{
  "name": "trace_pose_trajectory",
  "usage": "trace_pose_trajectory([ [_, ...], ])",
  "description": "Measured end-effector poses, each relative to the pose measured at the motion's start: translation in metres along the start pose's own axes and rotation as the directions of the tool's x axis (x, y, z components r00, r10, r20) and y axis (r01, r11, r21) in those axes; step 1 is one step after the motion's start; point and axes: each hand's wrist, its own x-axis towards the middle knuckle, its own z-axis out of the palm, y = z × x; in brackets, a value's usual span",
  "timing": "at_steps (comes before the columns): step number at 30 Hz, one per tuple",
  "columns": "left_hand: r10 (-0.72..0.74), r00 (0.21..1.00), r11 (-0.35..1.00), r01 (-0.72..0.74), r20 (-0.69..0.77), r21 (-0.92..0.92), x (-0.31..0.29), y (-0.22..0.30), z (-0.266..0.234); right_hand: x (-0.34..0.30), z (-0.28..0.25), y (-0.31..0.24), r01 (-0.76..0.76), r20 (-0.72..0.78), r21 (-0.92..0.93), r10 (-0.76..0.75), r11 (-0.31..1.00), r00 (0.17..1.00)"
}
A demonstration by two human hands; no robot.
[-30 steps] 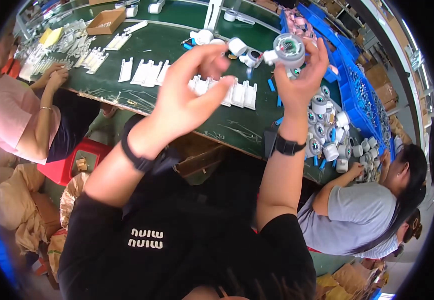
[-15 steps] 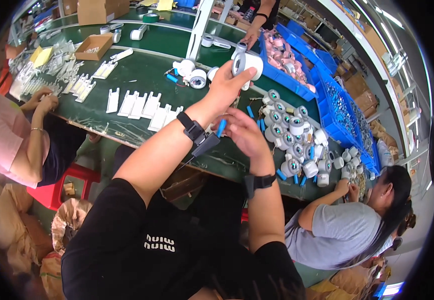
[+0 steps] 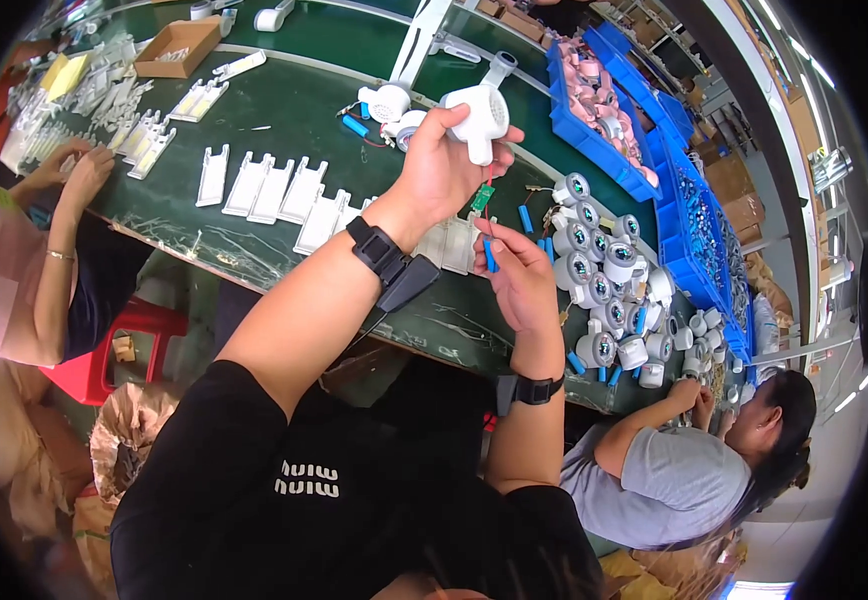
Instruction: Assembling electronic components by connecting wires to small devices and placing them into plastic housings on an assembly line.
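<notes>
A white round plastic housing with a small perforated grille (image 3: 479, 115), probably a fan head, is gripped by my left hand (image 3: 432, 168) above the bench. Below the housing hangs a small green circuit board (image 3: 482, 196) on thin wires. My right hand (image 3: 522, 280) is closed on a blue cylindrical battery (image 3: 491, 256), just under the board; a thin wire runs up from it. To the left of my hands lie several flat white plastic handle shells (image 3: 272, 188) in a row. Another white housing (image 3: 386, 102) with a blue battery on wires rests beyond my left wrist.
On the right stands a crowd of white motor housings (image 3: 599, 260) with blue batteries. Behind it are blue bins with pink parts (image 3: 594, 95) and small metal pieces (image 3: 689, 215). A metal post (image 3: 420, 45) rises from the green bench. Co-workers sit on both sides.
My left hand has turned the housing so its grille now shows. The circuit board has come into view below it. The far co-worker's hand has withdrawn, leaving a grey-white part on the bench.
</notes>
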Motion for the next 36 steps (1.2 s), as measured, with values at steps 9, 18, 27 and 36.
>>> trace_pose_trajectory([
  [9,0.146,0.96,0.926,-0.048,-0.241,0.373,0.004,-0.018,-0.001,0.011,-0.015,0.015,0.066,-0.268,-0.556,-0.254,0.828,0.929],
  [18,0.413,0.91,0.43,-0.167,-0.028,0.887,-0.003,-0.038,-0.007,0.016,-0.026,0.018,-0.064,-0.308,-0.66,-0.192,0.748,0.932],
  [27,0.355,0.931,0.259,-0.182,0.082,0.949,-0.009,-0.037,0.005,0.021,-0.029,0.026,0.043,-0.129,-0.878,-0.323,0.476,0.938],
  [36,0.433,0.873,0.572,-0.074,-0.224,0.817,0.128,-0.014,0.041,0.027,-0.034,0.024,0.303,-0.42,-0.55,-0.571,0.779,0.705],
])
